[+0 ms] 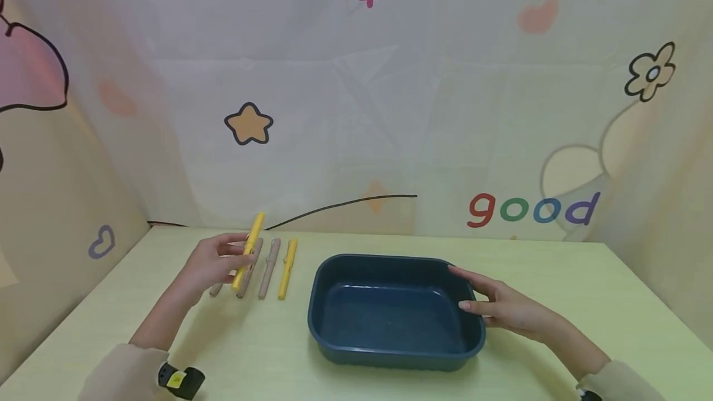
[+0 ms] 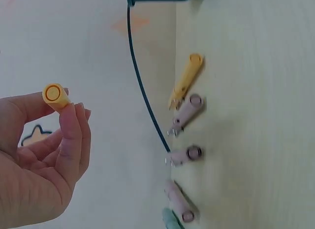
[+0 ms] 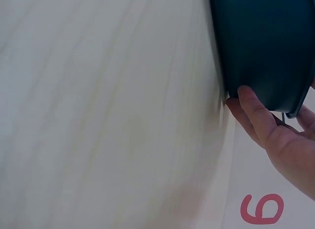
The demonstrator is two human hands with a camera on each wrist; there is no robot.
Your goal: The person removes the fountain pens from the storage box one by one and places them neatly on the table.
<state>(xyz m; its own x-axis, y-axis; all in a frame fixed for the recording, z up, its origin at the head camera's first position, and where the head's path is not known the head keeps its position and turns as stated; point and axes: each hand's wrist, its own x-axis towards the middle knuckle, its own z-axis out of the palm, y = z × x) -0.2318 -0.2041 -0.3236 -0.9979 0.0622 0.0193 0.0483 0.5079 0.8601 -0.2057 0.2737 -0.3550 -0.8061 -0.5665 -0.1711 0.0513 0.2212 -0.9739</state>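
Note:
My left hand (image 1: 214,263) pinches a yellow pen (image 1: 255,232) between thumb and fingers, raised above the table and tilted. In the left wrist view the round end of this pen (image 2: 53,93) faces the camera. Below and right of that hand lie another yellow pen (image 1: 288,269) and several greyish-mauve pens (image 1: 269,269), side by side in a row, one partly hidden by the hand. My right hand (image 1: 509,308) holds the right end of a dark blue plastic basin (image 1: 390,354), thumb over the rim and other fingers against the outer wall (image 3: 261,51).
The pale table (image 1: 250,357) carries the basin right of the pens. A teal pen-like end (image 2: 171,219) shows at the bottom of the left wrist view. Behind the table hangs a printed cloth (image 1: 334,141) with a star and the word "good".

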